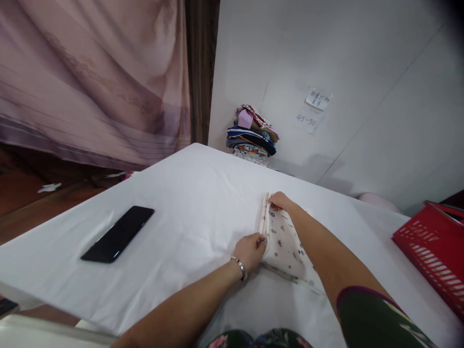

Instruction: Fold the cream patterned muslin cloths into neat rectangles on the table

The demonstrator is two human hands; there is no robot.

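Note:
A white cloth with small dark prints (286,241) lies partly folded on the white-covered table (203,203). Its left edge is doubled over into a narrow strip. My left hand (251,250), with a silver bracelet at the wrist, pinches the near end of that strip. At the far end of the same edge, my right hand (280,200) is closed on the fabric. My right forearm covers part of the cloth's right side, so its full shape is hidden.
A black phone (118,234) lies at the left of the table. A red plastic basket (431,251) stands at the right edge. Folded clothes (252,137) are stacked beyond the far edge, against the wall. A pink curtain (101,77) hangs at the left.

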